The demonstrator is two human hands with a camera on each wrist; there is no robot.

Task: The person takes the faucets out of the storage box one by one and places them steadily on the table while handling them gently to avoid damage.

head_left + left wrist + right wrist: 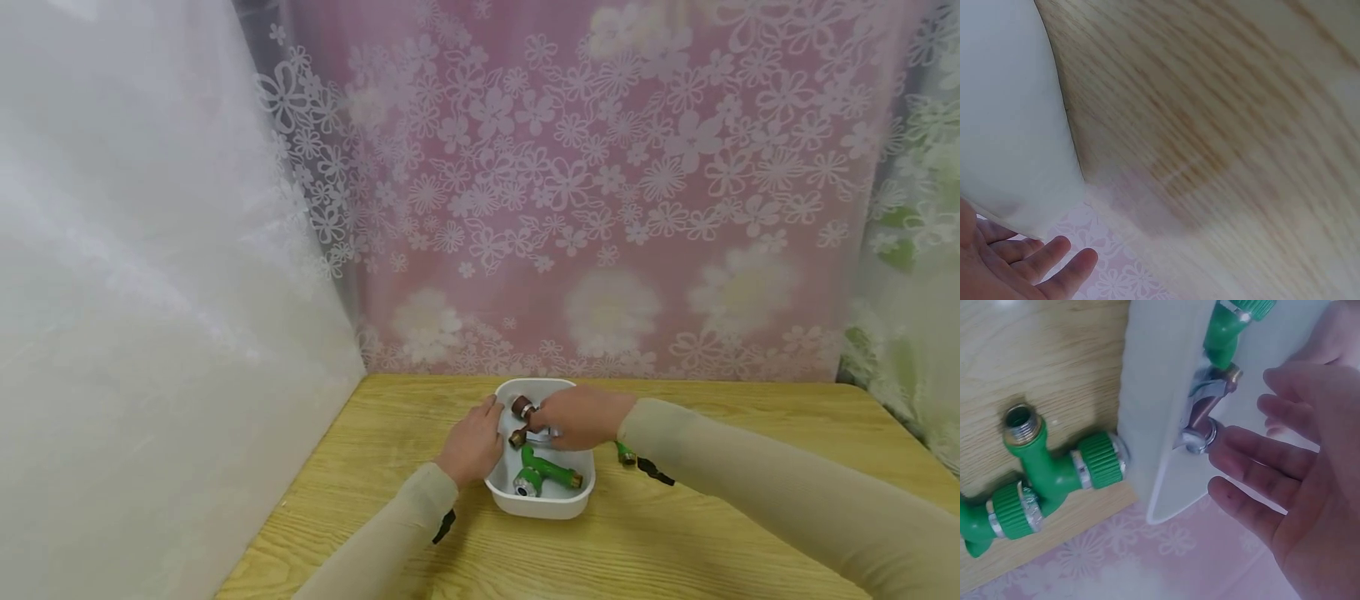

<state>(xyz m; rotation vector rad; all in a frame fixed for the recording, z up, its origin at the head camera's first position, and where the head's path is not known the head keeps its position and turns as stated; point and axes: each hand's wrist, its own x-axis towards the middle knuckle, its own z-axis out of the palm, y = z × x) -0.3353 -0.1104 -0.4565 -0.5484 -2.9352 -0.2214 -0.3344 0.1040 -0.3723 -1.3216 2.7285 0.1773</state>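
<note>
A white plastic basin [543, 507] stands on the table. My left hand [472, 442] rests along its left rim; the left wrist view shows loosely bent fingers [1054, 256] beside the outer wall. My right hand [581, 417] reaches into the basin from the right. Its fingertips are right at a brown valve [522, 407] with a metal ring and a brass end, and the hand partly hides it. The right wrist view shows relaxed fingers [1247, 450] there, with the thumb apart from the valve. Nearer in the basin lies a green valve [551, 472] with a brass threaded end.
Outside the basin's right wall, more green valve pieces [1047, 469] lie on the wooden table [345, 500], mostly hidden by my right arm in the head view. A pink flowered curtain [600, 208] hangs behind the table, and a white sheet [172, 292] at the left.
</note>
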